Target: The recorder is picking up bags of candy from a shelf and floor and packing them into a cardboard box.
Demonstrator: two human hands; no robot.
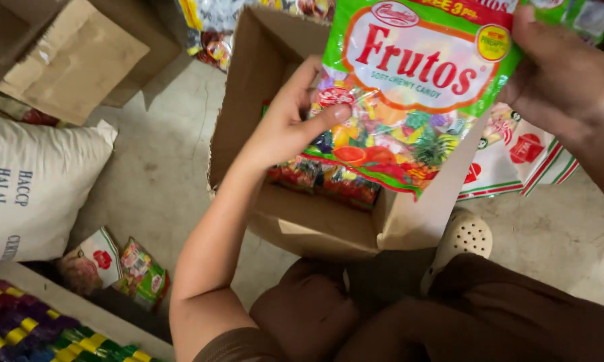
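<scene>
A green bag of mixed coloured candies is held up over an open cardboard box. My left hand grips the bag's lower left edge, thumb across its clear window. My right hand holds its upper right corner. Inside the box, under the bag, lie more candy bags of the same kind.
A white sack lies at the left, with small packets below it. Another cardboard box stands top left. Red-and-white packages lie right of the box. A beige perforated shoe and my brown-clad legs are on the concrete floor.
</scene>
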